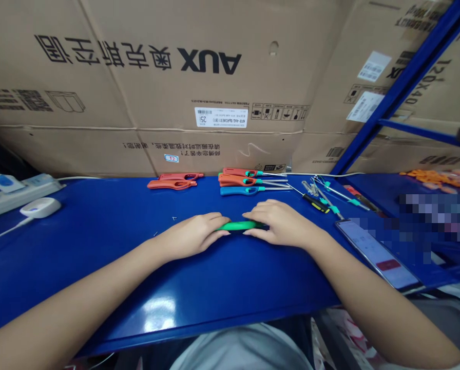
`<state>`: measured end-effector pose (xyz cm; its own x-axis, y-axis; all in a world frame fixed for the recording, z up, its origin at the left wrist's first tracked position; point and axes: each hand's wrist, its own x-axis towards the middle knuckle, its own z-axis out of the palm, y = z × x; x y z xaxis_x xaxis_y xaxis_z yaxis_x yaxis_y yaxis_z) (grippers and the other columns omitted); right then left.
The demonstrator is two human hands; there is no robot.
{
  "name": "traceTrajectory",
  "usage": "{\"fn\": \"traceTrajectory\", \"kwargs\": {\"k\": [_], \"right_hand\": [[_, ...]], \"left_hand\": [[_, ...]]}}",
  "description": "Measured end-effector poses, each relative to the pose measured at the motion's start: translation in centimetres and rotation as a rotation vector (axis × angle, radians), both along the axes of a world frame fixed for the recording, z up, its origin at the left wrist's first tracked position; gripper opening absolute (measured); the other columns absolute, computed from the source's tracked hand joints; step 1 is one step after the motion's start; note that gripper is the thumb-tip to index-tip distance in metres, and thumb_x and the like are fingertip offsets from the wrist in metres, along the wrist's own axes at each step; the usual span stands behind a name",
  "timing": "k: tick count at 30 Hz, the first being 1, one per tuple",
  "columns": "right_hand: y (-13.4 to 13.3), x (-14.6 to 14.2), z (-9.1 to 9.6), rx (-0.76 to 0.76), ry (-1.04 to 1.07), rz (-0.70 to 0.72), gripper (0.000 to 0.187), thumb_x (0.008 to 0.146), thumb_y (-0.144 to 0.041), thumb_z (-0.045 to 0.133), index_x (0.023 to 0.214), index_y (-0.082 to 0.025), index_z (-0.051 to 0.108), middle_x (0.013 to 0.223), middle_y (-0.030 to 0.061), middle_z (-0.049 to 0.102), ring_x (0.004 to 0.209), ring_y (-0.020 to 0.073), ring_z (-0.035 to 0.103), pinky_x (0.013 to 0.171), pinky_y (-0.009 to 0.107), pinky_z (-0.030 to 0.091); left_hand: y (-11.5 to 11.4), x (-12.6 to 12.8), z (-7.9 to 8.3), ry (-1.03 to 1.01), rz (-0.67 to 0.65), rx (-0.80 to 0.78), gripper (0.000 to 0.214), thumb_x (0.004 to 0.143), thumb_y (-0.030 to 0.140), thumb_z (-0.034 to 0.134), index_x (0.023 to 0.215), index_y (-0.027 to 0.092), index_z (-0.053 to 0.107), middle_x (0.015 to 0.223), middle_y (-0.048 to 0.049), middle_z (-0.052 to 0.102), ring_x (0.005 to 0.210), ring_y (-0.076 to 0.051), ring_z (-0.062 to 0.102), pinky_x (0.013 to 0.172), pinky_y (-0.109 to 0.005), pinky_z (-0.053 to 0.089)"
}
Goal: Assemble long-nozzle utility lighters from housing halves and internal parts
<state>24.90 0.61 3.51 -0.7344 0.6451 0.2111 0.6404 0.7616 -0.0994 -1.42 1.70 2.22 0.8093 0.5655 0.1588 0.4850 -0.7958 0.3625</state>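
Between my two hands, just above the blue table (222, 277), is a green lighter handle (240, 225), seen edge-on. Thumb and fingers of my left hand (201, 234) pinch its left end. My right hand (278, 223) is closed around the other end, where a dark part shows and my fingers hide the rest. Beyond my hands lie several orange and red long-neck lighters (237, 180) with metal tubes, and a blue lighter (237, 191). Farther left are two orange-red handle pieces (172, 184) without tubes.
A black-and-yellow screwdriver (315, 203) and loose metal tubes with teal parts (347, 195) lie right of the lighters. A phone (380, 254) rests near my right forearm. Small screws (174, 218) are at left, by a white device (41, 207) and power strip (41, 184). Cardboard (137, 113) stands behind.
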Motion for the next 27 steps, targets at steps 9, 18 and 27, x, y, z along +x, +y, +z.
{"fn": "traceTrajectory", "kwargs": {"k": [9,18,27], "right_hand": [[1.0,0.7,-0.4,0.116,-0.036,0.011,0.027,0.101,-0.034,0.054,0.099,-0.016,0.075,0.085,0.0077,0.074,0.083,0.0214,0.06,0.078,0.035,0.038],[2.0,4.5,0.6,0.183,-0.051,-0.305,0.037,0.084,-0.039,0.075,0.115,-0.021,0.067,0.118,0.0098,0.071,0.113,0.0321,0.058,0.092,0.043,0.036],[2.7,5.5,0.7,0.08,0.017,-0.212,0.01,0.094,-0.025,0.062,0.095,-0.02,0.071,0.101,0.0064,0.075,0.101,0.0252,0.063,0.095,0.043,0.036]], "left_hand": [[1.2,-0.9,0.3,-0.075,-0.009,0.0,0.036,0.103,0.043,0.045,0.122,0.019,0.065,0.11,-0.0085,0.071,0.098,-0.021,0.068,0.088,-0.03,0.051],[2.7,-2.0,0.0,-0.068,0.055,0.115,0.037,0.104,0.041,0.042,0.12,0.016,0.064,0.106,-0.0101,0.069,0.097,-0.023,0.067,0.089,-0.033,0.051],[2.7,-2.5,0.1,-0.057,0.08,0.212,0.038,0.104,0.041,0.042,0.122,0.016,0.064,0.104,-0.0109,0.068,0.092,-0.022,0.067,0.083,-0.032,0.054]]}}
